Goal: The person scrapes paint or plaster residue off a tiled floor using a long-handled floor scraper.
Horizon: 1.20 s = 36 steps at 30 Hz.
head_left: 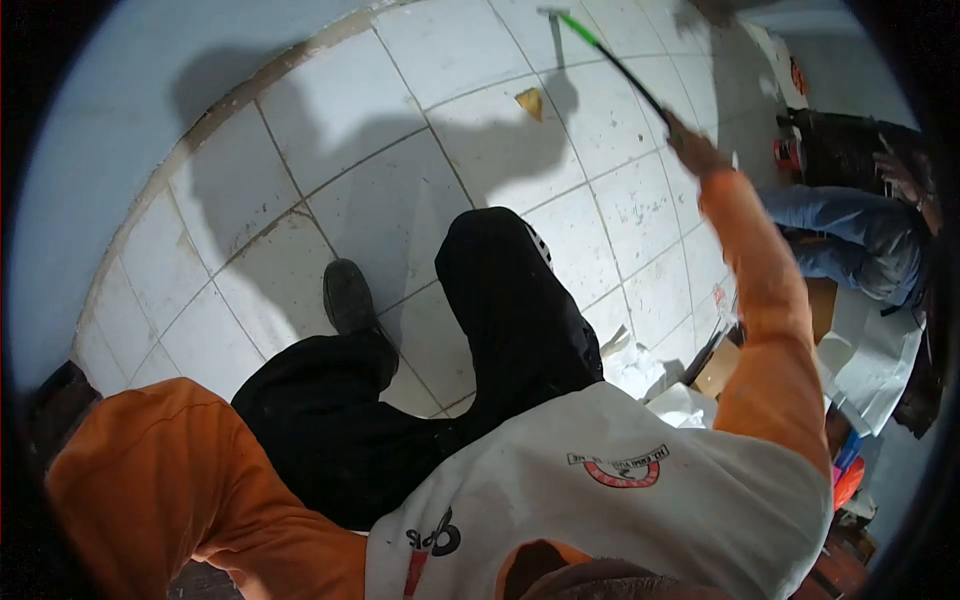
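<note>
My right hand (694, 150) is reached far forward over the tiled floor, its fingers wrapped round a long-handled tool (632, 80). The tool's shaft is black by my hand and green towards the far end, where a short, thin grey head sits crosswise. A yellowish, roughly triangular piece (530, 102) lies on the tiles to the left of the shaft. My left arm, in an orange sleeve (150, 480), is bent at the lower left. The left hand is out of sight.
White floor tiles (500, 130) with specks and stains meet a pale wall (110, 130) at the left. A person in blue jeans (850, 225) is at the right. Cardboard (717, 368), a white sack (872, 350) and crumpled white wrapping (640, 365) lie beside my right arm.
</note>
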Motion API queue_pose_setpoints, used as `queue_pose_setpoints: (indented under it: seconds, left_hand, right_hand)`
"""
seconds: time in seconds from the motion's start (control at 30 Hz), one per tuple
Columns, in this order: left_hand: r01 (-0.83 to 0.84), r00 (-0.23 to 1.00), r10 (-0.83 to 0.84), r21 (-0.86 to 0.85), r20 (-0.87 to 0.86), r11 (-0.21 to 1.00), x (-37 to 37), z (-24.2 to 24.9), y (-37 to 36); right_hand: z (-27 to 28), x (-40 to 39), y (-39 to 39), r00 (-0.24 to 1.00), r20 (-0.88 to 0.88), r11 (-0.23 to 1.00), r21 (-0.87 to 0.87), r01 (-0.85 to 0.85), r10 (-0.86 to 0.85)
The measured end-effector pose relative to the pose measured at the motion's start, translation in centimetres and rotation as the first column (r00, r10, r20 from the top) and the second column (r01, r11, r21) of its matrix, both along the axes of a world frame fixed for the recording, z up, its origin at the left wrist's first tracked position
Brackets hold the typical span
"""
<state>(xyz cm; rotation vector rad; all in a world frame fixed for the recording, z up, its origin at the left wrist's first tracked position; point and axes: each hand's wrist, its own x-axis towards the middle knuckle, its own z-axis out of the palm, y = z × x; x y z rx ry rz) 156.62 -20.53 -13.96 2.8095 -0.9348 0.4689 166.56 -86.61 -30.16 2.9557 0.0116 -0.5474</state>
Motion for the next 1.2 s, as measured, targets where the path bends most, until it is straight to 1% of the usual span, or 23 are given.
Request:
queue_pose_setpoints:
  seconds: [0.03, 0.1, 0.13, 0.23, 0.27, 0.3, 0.33, 0.37, 0.47, 0.5, 0.53, 0.57, 0.63, 0.7, 0.77, 0.83, 0.87, 0.9, 0.97, 1.07, 1.1, 1.13, 1.2]
  left_hand:
    - [0.004, 1.000, -0.004, -0.005, -0.004, 1.000, 0.1, 0.0, 0.1]
    - [0.000, 1.000, 0.000, -0.009, -0.014, 1.000, 0.5, 0.0, 0.2]
    - [0.002, 1.000, -0.002, -0.013, -0.013, 1.000, 0.7, -0.1, 0.1]
    - [0.016, 1.000, -0.016, -0.010, -0.003, 1.000, 0.7, -0.2, -0.1]
    - [0.020, 1.000, -0.020, -0.002, -0.002, 1.000, 0.7, -0.3, -0.3]
    - [0.019, 1.000, -0.019, 0.000, 0.001, 1.000, 0.7, -0.3, -0.3]
    - [0.020, 1.000, -0.020, 0.005, 0.007, 1.000, 0.7, -0.1, -0.2]
    - [0.022, 1.000, -0.022, 0.000, 0.004, 1.000, 0.7, -0.2, -0.3]
    - [0.008, 1.000, -0.008, -0.013, 0.008, 1.000, 0.7, -0.2, 0.1]
    - [0.005, 1.000, -0.005, -0.009, 0.008, 1.000, 0.7, -0.2, 0.2]
    - [-0.001, 1.000, 0.001, -0.010, 0.005, 1.000, 0.9, -0.2, 0.4]
    - [0.000, 1.000, 0.000, -0.013, 0.002, 1.000, 0.9, -0.1, 0.3]
    - [0.008, 1.000, -0.008, -0.021, 0.013, 1.000, 1.1, -0.1, 0.0]
    - [0.016, 1.000, -0.016, -0.008, 0.018, 1.000, 1.1, -0.2, -0.1]
    - [0.018, 1.000, -0.018, 0.001, 0.021, 1.000, 1.1, -0.2, -0.2]
    - [0.012, 1.000, -0.012, -0.001, 0.025, 1.000, 1.0, -0.3, -0.3]
    - [0.007, 1.000, -0.007, -0.009, 0.023, 1.000, 1.1, -0.4, -0.2]
    - [0.002, 1.000, -0.002, -0.007, 0.020, 1.000, 1.3, -0.2, -0.1]
    - [0.002, 1.000, -0.002, -0.007, 0.025, 1.000, 1.5, -0.1, -0.4]
    - [0.011, 0.999, -0.011, 0.003, 0.036, 1.000, 1.6, -0.1, -0.7]
    - [0.010, 0.999, -0.011, 0.006, 0.042, 1.000, 1.7, -0.2, -0.9]
    - [0.016, 0.999, -0.016, 0.010, 0.047, 1.000, 1.6, -0.2, -1.1]
    - [0.018, 0.998, -0.019, 0.013, 0.053, 1.000, 1.8, -0.2, -1.4]
  right_hand:
    - [1.7, -4.5, -0.7, 0.995, -0.101, 1.000, -0.004, 0.006, -0.006]
    - [4.5, -11.5, -0.5, 0.992, -0.076, 0.980, 0.182, -0.082, 0.097]
    - [4.6, -10.8, -0.3, 0.992, -0.074, 0.980, 0.181, -0.083, 0.098]
    - [3.8, -5.7, 1.5, 0.989, -0.105, 0.989, -0.092, -0.112, 0.102]
    - [3.2, -2.6, 3.4, 0.992, -0.059, 0.987, -0.112, -0.115, 0.108]
    - [2.6, 0.8, 4.3, 0.990, -0.045, 0.990, -0.029, -0.136, 0.134]
    - [3.7, 2.2, 6.7, 0.997, -0.078, 0.999, 0.035, -0.005, 0.008]
    - [3.8, 3.0, 6.2, 0.990, -0.070, 0.992, -0.017, -0.127, 0.126]
    - [3.6, -4.2, 4.2, 0.992, -0.032, 0.989, -0.078, -0.127, 0.125]
    - [2.9, -6.5, 0.7, 0.987, -0.036, 0.987, 0.033, -0.155, 0.157]
    - [5.1, -8.5, 0.8, 0.985, -0.140, 0.995, 0.034, -0.096, 0.100]
    - [6.2, -10.3, 0.4, 0.978, -0.107, 0.973, 0.168, -0.158, 0.177]
    - [6.2, -9.8, 0.5, 0.978, -0.086, 0.968, 0.178, -0.175, 0.192]
    - [5.2, -7.0, 2.8, 0.979, -0.053, 0.981, 0.014, -0.194, 0.195]
    - [3.4, -4.7, 4.1, 0.974, -0.045, 0.975, 0.007, -0.223, 0.223]
    - [2.1, -7.9, 2.5, 0.946, 0.080, 0.949, -0.030, -0.314, 0.315]
    - [3.8, -9.6, 3.0, 0.978, -0.056, 0.980, 0.036, -0.198, 0.200]
    - [4.9, -11.6, 2.7, 0.971, -0.064, 0.968, 0.116, -0.223, 0.231]
    - [5.5, -13.1, 2.8, 0.962, -0.024, 0.956, 0.115, -0.269, 0.274]
    - [3.8, -8.7, 3.6, 0.971, -0.052, 0.972, 0.024, -0.233, 0.234]
    - [1.8, -6.2, 4.0, 0.942, 0.078, 0.942, 0.052, -0.331, 0.326]
    - [1.8, -3.1, 6.6, 0.972, -0.027, 0.972, -0.021, -0.233, 0.232]
    - [0.7, -1.0, 8.8, 0.989, -0.060, 0.990, 0.053, -0.131, 0.135]
